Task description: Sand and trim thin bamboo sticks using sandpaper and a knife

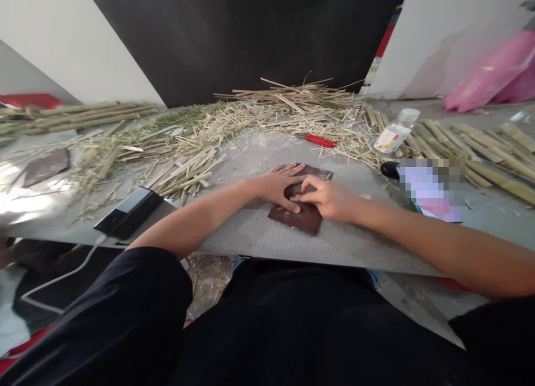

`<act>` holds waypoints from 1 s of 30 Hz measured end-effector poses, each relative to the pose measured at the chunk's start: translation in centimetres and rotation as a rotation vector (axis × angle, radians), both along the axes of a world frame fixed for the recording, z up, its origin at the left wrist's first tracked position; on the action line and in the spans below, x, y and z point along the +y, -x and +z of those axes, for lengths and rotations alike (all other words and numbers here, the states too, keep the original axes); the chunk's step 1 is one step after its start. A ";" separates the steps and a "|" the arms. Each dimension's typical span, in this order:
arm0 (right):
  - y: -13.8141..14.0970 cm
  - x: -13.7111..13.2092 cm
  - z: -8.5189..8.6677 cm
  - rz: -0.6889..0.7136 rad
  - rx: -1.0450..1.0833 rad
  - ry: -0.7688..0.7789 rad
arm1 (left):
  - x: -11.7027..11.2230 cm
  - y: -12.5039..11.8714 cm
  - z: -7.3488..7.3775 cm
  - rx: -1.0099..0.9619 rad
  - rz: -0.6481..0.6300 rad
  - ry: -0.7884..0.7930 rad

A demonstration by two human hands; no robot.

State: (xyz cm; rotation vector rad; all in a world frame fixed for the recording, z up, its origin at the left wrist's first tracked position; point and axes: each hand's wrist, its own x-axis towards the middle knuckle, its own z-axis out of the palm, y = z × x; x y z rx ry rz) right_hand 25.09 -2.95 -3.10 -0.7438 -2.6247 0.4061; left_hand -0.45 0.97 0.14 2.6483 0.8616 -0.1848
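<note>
A dark reddish-brown sheet (307, 221), which looks like sandpaper, lies on the grey table in front of me. My left hand (281, 185) rests flat across its left side with fingers spread, pressing on it. Over the right part of that sheet, my right hand (328, 199) has its fingertips pinched together close to my left thumb. Whatever the pinch holds is too small or hidden to name. A red utility knife (320, 141) lies just beyond both hands.
Split bamboo strips and shavings (267, 116) heap along the back. Bamboo pieces (497, 152), a clear bottle (395, 131) and a lit phone (430, 191) are at right. A black device (129, 212) with a white cable stands left, and another brown sheet (45, 167) lies farther left.
</note>
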 end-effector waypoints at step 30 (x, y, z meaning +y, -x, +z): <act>-0.3 0.3 0.9 0.093 -0.236 -0.270 | 0.2 -0.1 -0.4 -0.022 0.000 0.007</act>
